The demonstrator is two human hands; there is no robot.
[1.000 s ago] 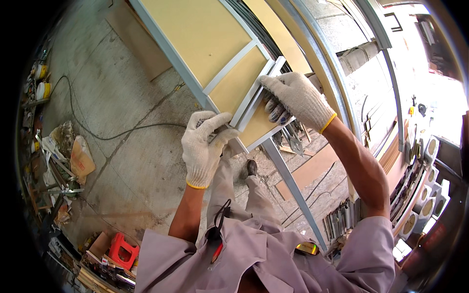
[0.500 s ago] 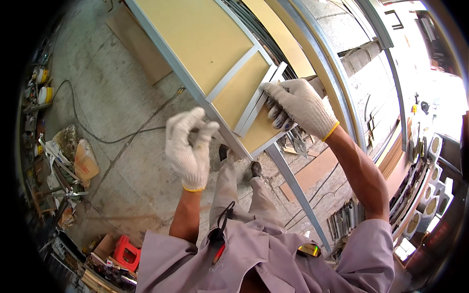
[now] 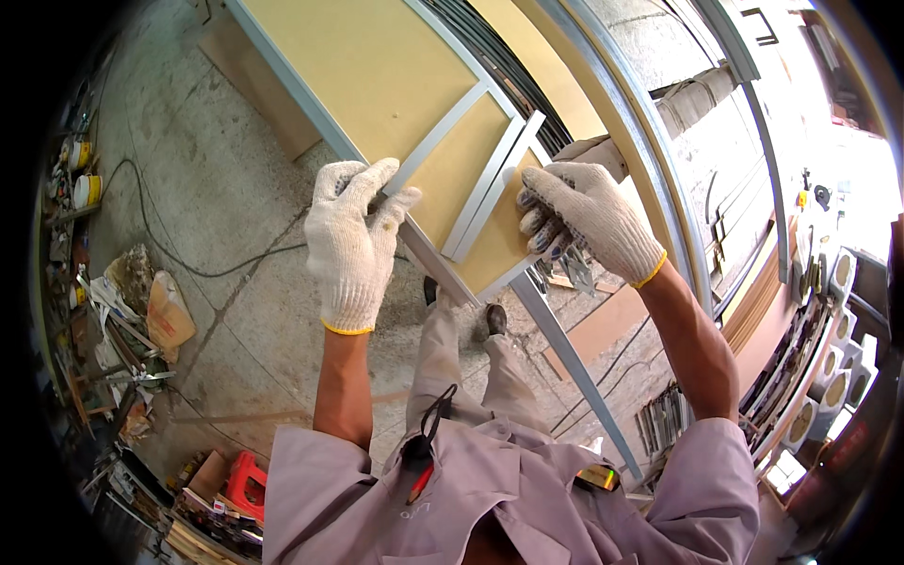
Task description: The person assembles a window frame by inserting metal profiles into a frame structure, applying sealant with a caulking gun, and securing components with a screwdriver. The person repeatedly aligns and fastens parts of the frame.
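"What are the hands doing?"
"The left hand has its thumb and pointer tips apart, right by the edge of the gray frame. I cannot tell if it pinches the edge."

"And the right hand?"
"Its fingers are curled in, over the near right part of the frame. I cannot tell if they hold anything. Both hands wear white gloves with yellow cuffs."

"Where is the frame?"
"In front of the person, slanting up and to the left. It has a yellow board inside its gray rim."

"What is between the hands?"
"Two thin gray strips lie side by side, slanting across the board near its close end. A gray crossbar goes across farther up."

"What is below and around?"
"A gray bar slopes down from the frame's near corner. On the left, a dark cord curves over the floor. A red plastic thing sits low on the left, and buckets stand at the far left."
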